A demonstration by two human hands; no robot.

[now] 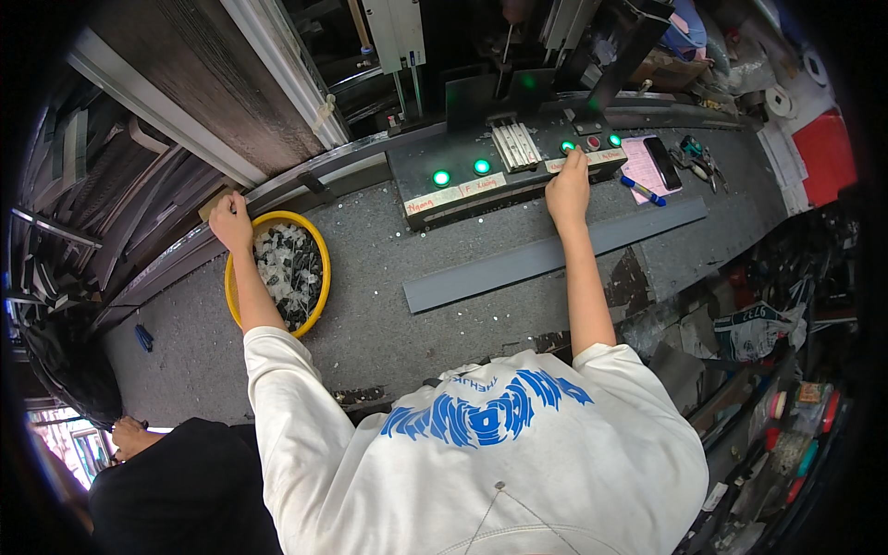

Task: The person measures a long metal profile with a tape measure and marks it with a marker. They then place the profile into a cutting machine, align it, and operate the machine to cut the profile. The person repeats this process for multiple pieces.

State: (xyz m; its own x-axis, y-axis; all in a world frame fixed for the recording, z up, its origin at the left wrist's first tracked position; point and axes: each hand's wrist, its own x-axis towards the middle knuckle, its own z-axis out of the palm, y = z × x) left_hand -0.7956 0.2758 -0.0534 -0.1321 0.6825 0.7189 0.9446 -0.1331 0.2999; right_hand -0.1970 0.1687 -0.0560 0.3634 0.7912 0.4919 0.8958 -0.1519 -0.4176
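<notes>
My left hand (231,222) is closed over a long grey profile (181,265) along the bench's far left edge, just beyond the yellow basin (326,268). What its fingertips grip is partly hidden. Dark and clear plastic scraps (289,268) fill the basin, under my left forearm. My right hand (568,185) reaches to a black control box (518,190), its fingers drawn together and a fingertip at a lit green button (568,147). No object shows in that hand. Beneath my right forearm lies a flat grey strip (490,276).
Two more lit green buttons (461,172) and a ribbed metal block (515,145) are on the box. To the right lie a phone (661,164), a blue marker (644,191) and pliers (700,165). Someone's hand (132,437) shows at lower left.
</notes>
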